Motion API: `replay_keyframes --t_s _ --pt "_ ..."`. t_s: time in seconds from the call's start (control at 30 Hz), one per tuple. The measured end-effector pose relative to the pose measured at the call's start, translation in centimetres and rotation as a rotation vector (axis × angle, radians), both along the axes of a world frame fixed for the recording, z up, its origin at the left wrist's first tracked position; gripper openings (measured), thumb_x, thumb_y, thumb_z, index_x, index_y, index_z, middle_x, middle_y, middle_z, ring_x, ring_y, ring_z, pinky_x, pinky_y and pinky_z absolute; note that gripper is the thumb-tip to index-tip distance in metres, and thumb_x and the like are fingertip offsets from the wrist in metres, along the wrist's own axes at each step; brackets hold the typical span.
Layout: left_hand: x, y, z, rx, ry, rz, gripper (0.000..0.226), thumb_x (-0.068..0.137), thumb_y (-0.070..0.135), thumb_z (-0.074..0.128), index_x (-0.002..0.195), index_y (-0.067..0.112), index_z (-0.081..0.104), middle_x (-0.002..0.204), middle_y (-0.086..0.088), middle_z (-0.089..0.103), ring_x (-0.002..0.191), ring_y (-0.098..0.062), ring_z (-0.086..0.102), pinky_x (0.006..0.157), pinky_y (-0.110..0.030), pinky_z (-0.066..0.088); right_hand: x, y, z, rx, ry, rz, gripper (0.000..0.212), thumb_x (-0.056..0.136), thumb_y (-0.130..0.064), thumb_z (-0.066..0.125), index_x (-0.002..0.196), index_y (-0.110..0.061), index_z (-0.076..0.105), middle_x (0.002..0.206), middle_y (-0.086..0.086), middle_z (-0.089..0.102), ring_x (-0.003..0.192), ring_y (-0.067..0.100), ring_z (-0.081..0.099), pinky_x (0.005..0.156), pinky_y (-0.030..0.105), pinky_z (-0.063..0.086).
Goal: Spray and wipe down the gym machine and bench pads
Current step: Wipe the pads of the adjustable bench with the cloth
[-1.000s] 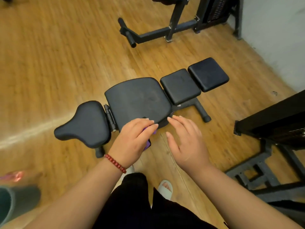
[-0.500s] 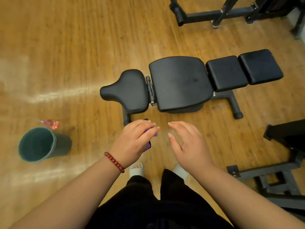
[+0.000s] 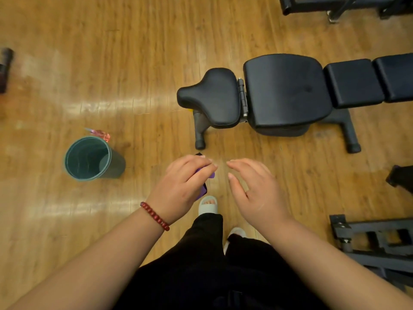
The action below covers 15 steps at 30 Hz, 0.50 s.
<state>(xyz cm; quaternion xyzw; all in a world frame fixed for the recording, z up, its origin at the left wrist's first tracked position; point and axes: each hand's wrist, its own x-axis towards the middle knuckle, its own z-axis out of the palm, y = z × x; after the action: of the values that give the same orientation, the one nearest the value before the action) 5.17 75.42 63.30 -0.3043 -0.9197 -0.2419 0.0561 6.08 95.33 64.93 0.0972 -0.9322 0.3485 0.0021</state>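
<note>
**A:** Where are the hands of the person?

**B:** Both are held out over the wooden floor (image 3: 134, 52), in front of the black trousers (image 3: 201, 265). The left hand (image 3: 185, 182) has curled fingers, and its grip pinches a purple cloth (image 3: 204, 190). Most of the cloth is hidden under the fingers; only a small purple part and a dark corner show. A red bead bracelet (image 3: 155, 217) sits on the left wrist.

**A:** And the other one?

**B:** The right hand (image 3: 257, 193) holds nothing. Its grip is spread, with the fingers relaxed and a little bent. Its fingertips are near those of the left hand, but they do not touch.

**A:** Where is the bench?

**B:** The bench (image 3: 301, 113) stands on the floor beyond the hands, to the right of centre. Its seat pad (image 3: 212, 97) is nearest to the hands, then comes the wide back pad (image 3: 283, 86), then two smaller pads (image 3: 353, 83) that run out at the right edge. Both hands are apart from the pads.

**A:** Is the spray visible?

**B:** A pink spray bottle (image 3: 100, 133) is at the left, just behind a green bin (image 3: 89, 157) and well apart from the bench. Only its top shows.

**A:** Anything else?

**B:** There are white slippers (image 3: 207, 204) below the hands, and black machine frames (image 3: 368, 242) at the lower right and in the upper right corner.
</note>
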Motion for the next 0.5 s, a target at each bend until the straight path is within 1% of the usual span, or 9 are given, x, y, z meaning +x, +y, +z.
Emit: replay_keyframes --t_s 0.1,0.17,0.23,0.3,0.37,0.43,0.5 --pt "2.5 -0.3 0.2 0.015 0.031 0.043 0.047 0.084 0.001 0.062 0.128 0.010 0.047 0.123 -0.009 0.056 0.117 -0.027 0.052 0.091 -0.047 0.051 2.2 -0.2 0.5 -0.009 0.062 0.039 0.033 0.095 -0.029 0.047 0.113 -0.012 0.070 0.109 -0.003 0.068 0.105 0.008 0.056 0.094 0.017 0.038" --pt "4.3 -0.5 0.4 0.015 0.053 0.084 0.042 0.088 0.004 0.059 0.128 0.010 0.046 0.124 -0.010 0.056 0.117 -0.028 0.054 0.090 -0.049 0.052 3.7 -0.3 0.6 -0.035 0.069 0.059 0.032 0.096 -0.028 0.047 0.112 -0.011 0.070 0.108 -0.004 0.068 0.105 0.006 0.054 0.095 0.007 0.031" --pt "6.1 -0.9 0.5 0.021 0.059 0.128 0.041 0.089 0.005 0.058 0.128 0.010 0.046 0.125 -0.009 0.054 0.117 -0.030 0.054 0.090 -0.051 0.051 5.2 -0.6 0.5 -0.059 0.056 0.073 0.032 0.096 -0.028 0.047 0.111 -0.012 0.070 0.107 -0.005 0.068 0.104 0.005 0.054 0.095 0.003 0.027" --pt "7.8 -1.4 0.5 0.024 0.056 0.147 0.048 0.085 0.002 0.062 0.129 0.010 0.046 0.126 -0.007 0.052 0.117 -0.029 0.054 0.090 -0.052 0.051 6.5 -1.2 0.4 -0.067 0.058 0.093 0.030 0.096 -0.027 0.048 0.110 -0.011 0.070 0.105 -0.004 0.068 0.102 0.005 0.054 0.095 0.002 0.027" --pt "9.0 -2.2 0.6 0.024 0.058 0.146 0.049 0.083 0.002 0.063 0.129 0.011 0.046 0.127 -0.006 0.050 0.117 -0.029 0.054 0.089 -0.053 0.051 7.3 -2.2 0.3 -0.065 0.071 0.114 0.029 0.096 -0.025 0.049 0.109 -0.010 0.070 0.103 -0.003 0.068 0.100 0.007 0.055 0.094 0.002 0.026" --pt "9.8 -3.5 0.7 0.024 0.072 0.164 0.047 0.085 0.003 0.062 0.129 0.011 0.046 0.127 -0.007 0.052 0.116 -0.030 0.054 0.089 -0.053 0.051 7.6 -3.4 0.4 -0.053 0.078 0.123 0.029 0.096 -0.026 0.049 0.109 -0.011 0.070 0.103 -0.002 0.069 0.100 0.008 0.055 0.093 0.004 0.028" --pt "10.3 -5.4 0.6 0.022 0.090 0.197 0.040 0.090 0.006 0.056 0.128 0.010 0.047 0.125 -0.010 0.055 0.115 -0.030 0.055 0.090 -0.053 0.050 7.5 -5.2 0.4 -0.054 0.095 0.138 0.029 0.096 -0.026 0.049 0.108 -0.010 0.070 0.102 -0.001 0.069 0.099 0.010 0.056 0.092 0.009 0.031"
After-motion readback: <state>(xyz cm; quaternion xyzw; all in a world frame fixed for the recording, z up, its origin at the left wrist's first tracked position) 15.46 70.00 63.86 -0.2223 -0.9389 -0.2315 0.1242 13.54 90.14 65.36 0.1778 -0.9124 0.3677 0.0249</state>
